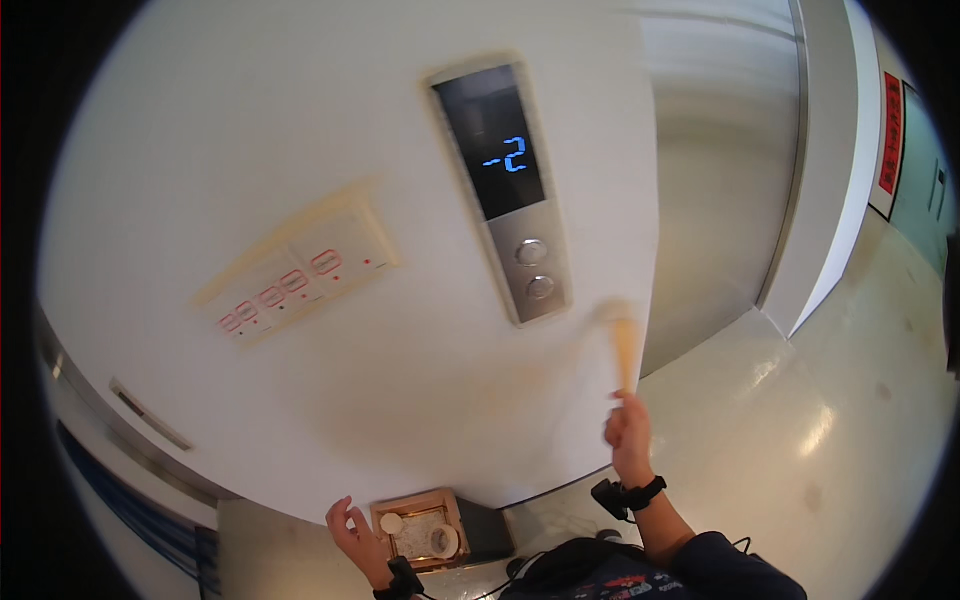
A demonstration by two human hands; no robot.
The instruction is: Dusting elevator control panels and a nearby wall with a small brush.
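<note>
In my right hand [627,435] is a brush-like tool [624,350] with a pale yellow handle. Its greyish head is smeared by motion, close to the white wall, just right of the elevator call panel [515,245]. That panel has a dark display, two round buttons and tape-like yellowish edging. My left hand [352,530] hangs low with fingers apart and nothing in it, beside a bin [455,515] with a brass-coloured tray top. On the tray's pale grains lie a round white lid [392,523] and a small white cup [444,541].
A paper sign [300,270] with red printing is taped left of the panel. Metal elevator doors [715,200] stand to the right, above a shiny floor [800,430]. A narrow metal slot plate [150,413] sits in the wall at the lower left, near blue pipes [130,500].
</note>
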